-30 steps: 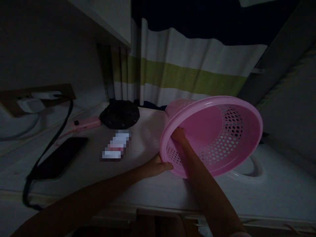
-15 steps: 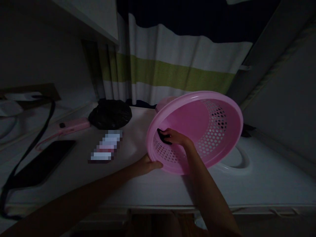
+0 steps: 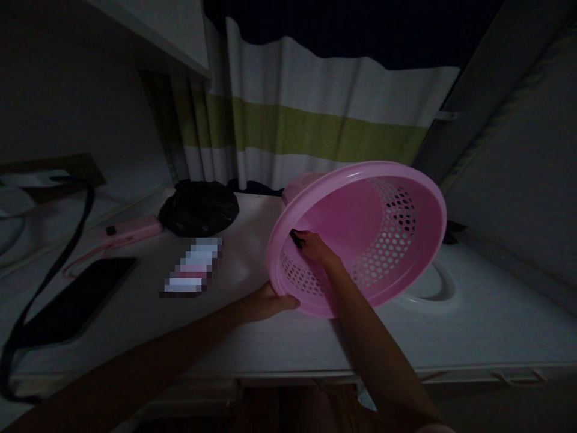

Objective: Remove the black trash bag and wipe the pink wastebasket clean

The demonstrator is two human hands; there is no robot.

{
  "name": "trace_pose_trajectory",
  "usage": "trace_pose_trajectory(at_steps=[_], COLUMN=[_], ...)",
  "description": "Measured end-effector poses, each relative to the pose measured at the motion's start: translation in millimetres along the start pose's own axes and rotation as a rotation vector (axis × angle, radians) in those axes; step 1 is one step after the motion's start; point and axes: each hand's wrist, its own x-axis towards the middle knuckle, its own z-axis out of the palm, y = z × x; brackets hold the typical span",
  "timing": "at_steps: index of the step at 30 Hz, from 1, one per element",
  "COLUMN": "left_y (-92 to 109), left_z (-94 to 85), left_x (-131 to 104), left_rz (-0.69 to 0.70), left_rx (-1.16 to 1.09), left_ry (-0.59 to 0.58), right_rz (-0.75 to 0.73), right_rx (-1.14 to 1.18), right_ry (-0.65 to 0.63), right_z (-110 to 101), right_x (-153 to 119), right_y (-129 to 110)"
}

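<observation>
A pink plastic basket (image 3: 347, 210) with perforated sides lies tilted on the white tabletop, its mouth turned toward me. My left hand (image 3: 265, 302) grips the lower left of its rim, with the thumb over the edge. Inside the basket, my right hand (image 3: 314, 246) is closed on a small black cloth-like piece (image 3: 296, 239), pressed near the inner left wall. Most of that black piece is hidden by the fingers, so its exact kind does not show.
Left of the basket are a lit phone (image 3: 192, 267), a black plastic bag (image 3: 199, 208), a pink handheld device (image 3: 133, 231), a dark tablet (image 3: 79, 300) and a black cable (image 3: 56, 264). A white ring (image 3: 444, 294) lies partly behind the basket. A striped curtain (image 3: 315, 126) hangs behind.
My right hand has moved slightly left and deeper along the basket's inner wall, and less of the black piece shows. My left hand keeps its hold on the rim.
</observation>
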Motion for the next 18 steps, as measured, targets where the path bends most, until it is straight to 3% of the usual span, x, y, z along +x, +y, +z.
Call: trace_pose_trajectory(at_steps=[4,10,13,18], left_y=[2,-3,-6,-7], left_z=[-1.5,-5.8,-8.3,-9.1], left_x=[2,5,6,4], left_rz=[-0.025,0.017,0.031,-0.004], left_rx=[0.018,-0.017,-0.016,0.046], left_ry=[-0.027,-0.038,-0.072,-0.142], right_rz=[0.117,0.026,-0.027,-0.055], right_rx=[-0.165,-0.105,0.074,0.310], right_ry=[-0.082,-0.218,-0.175,-0.017], right_z=[-9,-41,-44,-29], right_x=[-8,-26,-27,-14], right_y=[-2,-20,-25,-22])
